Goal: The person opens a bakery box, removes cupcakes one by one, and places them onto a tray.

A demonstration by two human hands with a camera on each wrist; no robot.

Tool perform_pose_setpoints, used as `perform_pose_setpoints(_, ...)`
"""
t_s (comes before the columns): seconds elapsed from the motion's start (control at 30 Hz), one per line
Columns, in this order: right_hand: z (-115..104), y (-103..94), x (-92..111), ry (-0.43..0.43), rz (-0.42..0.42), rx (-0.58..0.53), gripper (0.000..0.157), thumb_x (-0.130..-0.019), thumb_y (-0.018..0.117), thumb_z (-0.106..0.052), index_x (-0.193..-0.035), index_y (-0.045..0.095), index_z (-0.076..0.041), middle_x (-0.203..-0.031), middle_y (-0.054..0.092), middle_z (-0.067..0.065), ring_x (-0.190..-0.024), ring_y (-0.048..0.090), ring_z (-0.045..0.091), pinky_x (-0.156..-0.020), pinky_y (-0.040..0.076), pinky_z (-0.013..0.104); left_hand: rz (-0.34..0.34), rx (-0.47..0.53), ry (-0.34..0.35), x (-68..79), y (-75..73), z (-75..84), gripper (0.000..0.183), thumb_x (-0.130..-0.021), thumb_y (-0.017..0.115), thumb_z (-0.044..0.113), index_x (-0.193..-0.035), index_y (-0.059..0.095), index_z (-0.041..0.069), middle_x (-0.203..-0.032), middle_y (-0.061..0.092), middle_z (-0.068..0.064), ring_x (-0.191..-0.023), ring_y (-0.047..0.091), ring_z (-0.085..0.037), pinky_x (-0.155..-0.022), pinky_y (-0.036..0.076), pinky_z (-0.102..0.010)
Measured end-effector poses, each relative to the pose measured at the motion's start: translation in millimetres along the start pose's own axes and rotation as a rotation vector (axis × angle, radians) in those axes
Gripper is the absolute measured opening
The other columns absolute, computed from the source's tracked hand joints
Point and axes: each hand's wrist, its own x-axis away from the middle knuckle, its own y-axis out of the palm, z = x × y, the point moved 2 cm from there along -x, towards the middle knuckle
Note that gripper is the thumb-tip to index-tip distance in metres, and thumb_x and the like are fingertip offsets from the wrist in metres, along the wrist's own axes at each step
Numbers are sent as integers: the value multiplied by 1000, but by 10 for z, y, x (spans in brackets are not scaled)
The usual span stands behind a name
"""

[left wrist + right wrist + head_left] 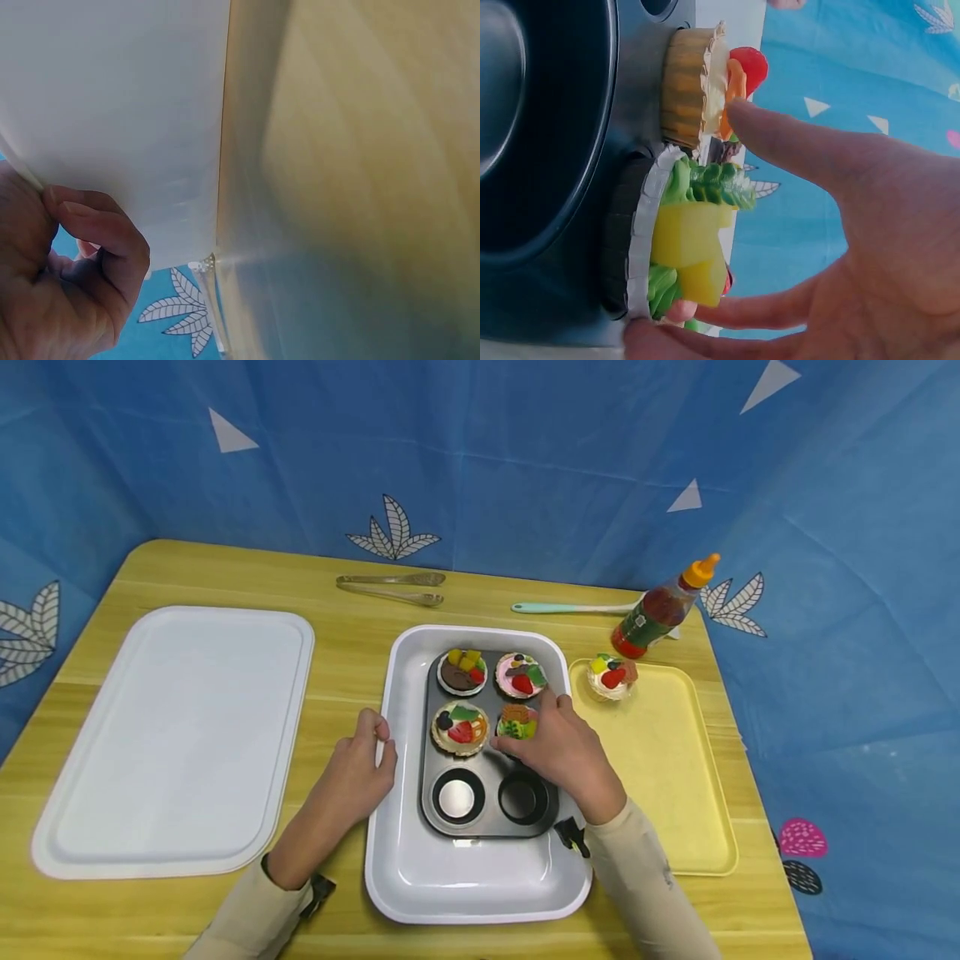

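Right hand [566, 747]: reaching down over a small tart [517, 721] with yellow cubes, green piping, a brown biscuit and a white fluted rim; that tart sits in the middle-row right cup of a dark grey metal six-cup muffin tin [491, 793]. Fingers spread, not clamped: fingertips at the tart's rim, thumb off it, by the neighbouring tart. Contact: can't tell.

Left hand [360, 768]: thumb and forefinger pinching the left rim of a glossy white deep rectangular tray [465, 893], which carries the tin.

Other tarts in the tin: pale-cream one with strawberry and dark berries [459, 727], middle-row left; chocolate-topped one with yellow chunks [461, 672], back left; pink-cream one with strawberry [521, 677], back right.

Right of the deep tray: shallow pale-yellow rectangular tray [667, 768], with a white-cream tart topped with strawberry and biscuit [611, 678] at its back left corner.

Worktop, yellowish wood grain [333, 685]: red-filled squeeze bottle with orange cap [651, 622] upright near back right corner, partly hiding a mint-handled spatula [566, 608]; metal tongs [382, 579] near back edge; flat white rectangular tray [180, 743] along left edge. Behind: blue printed cloth [525, 485].
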Motion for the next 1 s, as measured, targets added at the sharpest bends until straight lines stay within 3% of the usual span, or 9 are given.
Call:
perform_pose_setpoints(0.23, -42, 73, -13, 2, -41, 67, 111, -76, 79, -59, -149, 30, 7, -124, 50, 26, -95, 62, 34, -82, 53, 48, 16, 5, 12, 11, 4, -7, 13, -98, 51, 15, -104, 40, 12, -57, 44, -8, -56, 50, -25, -51, 40, -35)
perform_pose_setpoints(0.43, -31, 123, -41, 7, -50, 27, 110, -75, 83, -51, -150, 28, 6, -125, 48, 26, -97, 61, 33, -88, 53, 48, 1, 7, -3, 10, 0, -11, 13, -98, 51, 16, -105, 39, 13, -57, 45, -9, -56, 50, -25, -51, 39, -35)
perform_pose_setpoints(1.0, 5, 171, -148, -7, -33, -25, 86, -78, 81, -35, -138, 38, 10, -117, 47, 26, -93, 60, 34, -85, 53, 46, -24, 7, -28, -2, -11, -11, 14, -99, 50, 17, -106, 39, 13, -58, 45, -9, -57, 50, -25, -51, 39, -34)
